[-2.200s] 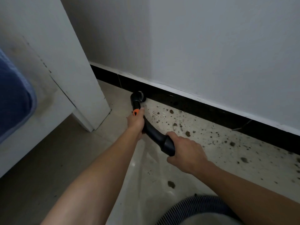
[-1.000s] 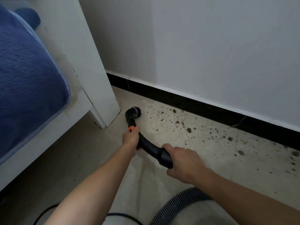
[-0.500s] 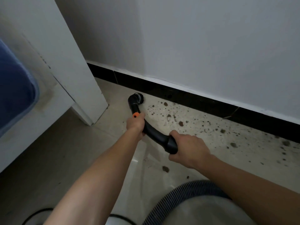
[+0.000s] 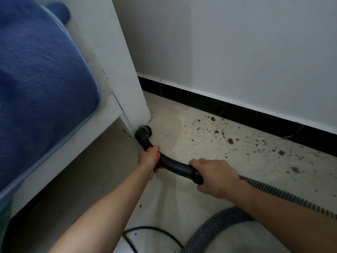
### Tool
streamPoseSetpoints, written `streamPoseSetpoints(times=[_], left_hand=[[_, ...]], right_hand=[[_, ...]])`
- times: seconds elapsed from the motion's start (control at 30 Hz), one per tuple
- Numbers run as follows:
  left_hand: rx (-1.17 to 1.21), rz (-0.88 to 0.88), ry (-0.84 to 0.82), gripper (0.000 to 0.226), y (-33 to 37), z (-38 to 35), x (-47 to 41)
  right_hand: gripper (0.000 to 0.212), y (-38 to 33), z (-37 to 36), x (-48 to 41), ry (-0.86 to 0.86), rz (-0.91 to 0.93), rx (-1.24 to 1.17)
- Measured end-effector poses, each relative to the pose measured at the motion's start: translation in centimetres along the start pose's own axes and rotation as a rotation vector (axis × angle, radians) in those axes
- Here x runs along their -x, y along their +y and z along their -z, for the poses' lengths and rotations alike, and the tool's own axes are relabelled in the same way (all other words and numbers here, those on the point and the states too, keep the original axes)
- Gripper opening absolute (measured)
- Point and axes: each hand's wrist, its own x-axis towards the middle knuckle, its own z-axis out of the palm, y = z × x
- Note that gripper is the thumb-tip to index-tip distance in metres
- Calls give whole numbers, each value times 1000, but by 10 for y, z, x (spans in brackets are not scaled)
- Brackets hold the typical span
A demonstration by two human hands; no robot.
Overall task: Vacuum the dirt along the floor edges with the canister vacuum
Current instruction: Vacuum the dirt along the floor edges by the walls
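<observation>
Crouching over the floor (image 4: 182,201), the person has both hands on the black vacuum wand (image 4: 175,166). The left hand (image 4: 148,158) is wrapped tight around it just behind an orange collar (image 4: 149,149); the right hand (image 4: 216,177) is clenched around the rear grip, where the ribbed hose (image 4: 280,193) trails off to the right. The round nozzle (image 4: 145,131) sits on the floor right at the foot of the white bed frame (image 4: 127,84) (blue bedding (image 4: 36,84) above). Dirt (image 4: 230,141) lies scattered along the black baseboard (image 4: 237,108), well right of the nozzle. No container, brand mark or lettering can be made out.
</observation>
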Motion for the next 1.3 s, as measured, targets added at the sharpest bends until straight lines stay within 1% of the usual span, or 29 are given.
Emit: streamPoseSetpoints(times=[0.13, 0.27, 0.3, 0.4, 0.47, 0.57, 0.7, 0.73, 0.8, 0.87, 0.93, 1.0, 1.1, 1.17, 1.23, 1.3], left_hand=[[-4, 1, -174, 39, 12, -12, -3], [31, 1, -241, 49, 36, -30, -22], [36, 7, -266, 49, 42, -34, -27], [31, 27, -317, 40, 51, -44, -33], [45, 38, -298, 42, 47, -45, -37], [78, 71, -205, 48, 23, -32, -34], [112, 104, -45, 29, -22, 0, -5], [114, 107, -27, 28, -29, 7, 4], [105, 115, -6, 26, -42, 16, 20], [82, 119, -8, 26, -48, 16, 34], [21, 108, -50, 30, -52, 9, 45], [-59, 90, -133, 38, -49, -5, 53], [-164, 53, -267, 50, -29, -33, 56], [-189, 26, -332, 55, -13, -48, 57], [-194, 13, -371, 58, -4, -55, 54], [-172, 13, -383, 52, -4, -50, 50]], right_hand=[[44, 19, 10, -7, -2, -73, 3], [43, 30, 27, -29, 18, -127, -7], [43, 35, 28, -34, 13, -149, -14], [44, 50, 27, -42, -9, -226, -47], [43, 49, 24, -42, -12, -213, -33], [43, 28, 18, -36, -11, -89, -21], [56, -13, 2, -24, -65, 27, 33], [55, -24, -4, -19, -79, 42, 70], [43, -40, -11, -7, -110, 62, 123], [37, -44, -15, 11, -130, 51, 118], [37, -36, -13, 28, -132, 17, 95], [36, -21, -5, 39, -133, -27, 68], [33, 2, 10, 42, -136, -130, 31], [32, 14, 18, 38, -132, -198, 16], [29, 19, 25, 34, -159, -241, -43], [28, 18, 30, 33, -183, -241, -136]])
